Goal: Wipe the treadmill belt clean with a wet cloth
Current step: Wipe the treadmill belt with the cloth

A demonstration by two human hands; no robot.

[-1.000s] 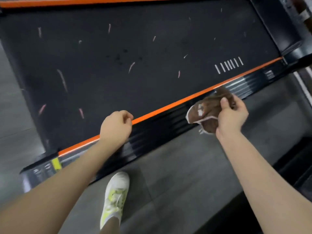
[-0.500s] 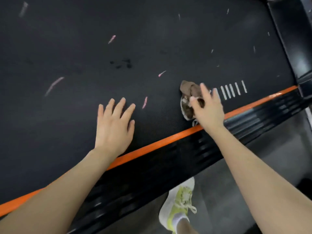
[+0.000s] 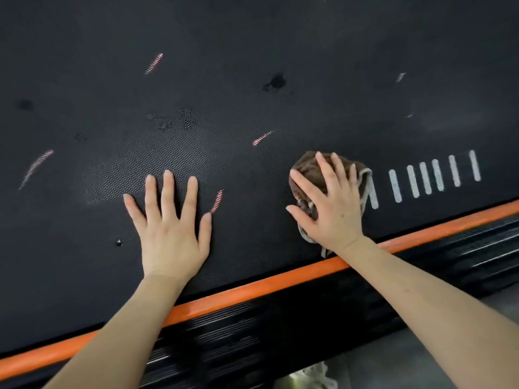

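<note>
A: Where's the cloth (image 3: 304, 167)?
B: Bunched under the right hand (image 3: 334, 203), whose flat fingers press it onto the belt (image 3: 337, 51), near the orange strip (image 3: 252, 287).
A: And the left hand (image 3: 171, 220)?
B: Spread flat on the belt, leftward. The dark spots (image 3: 276, 81) lie farther off, with open belt that way.

Views: one, worn on the person's head (a wide lens).
Facing: forward and down, from the long side of the belt (image 3: 252, 37).
Nearness: close; the belt fills most of the picture.
Tilt: the orange strip (image 3: 252, 287) slants up to the right, floor (image 3: 379, 357) just showing below.
</note>
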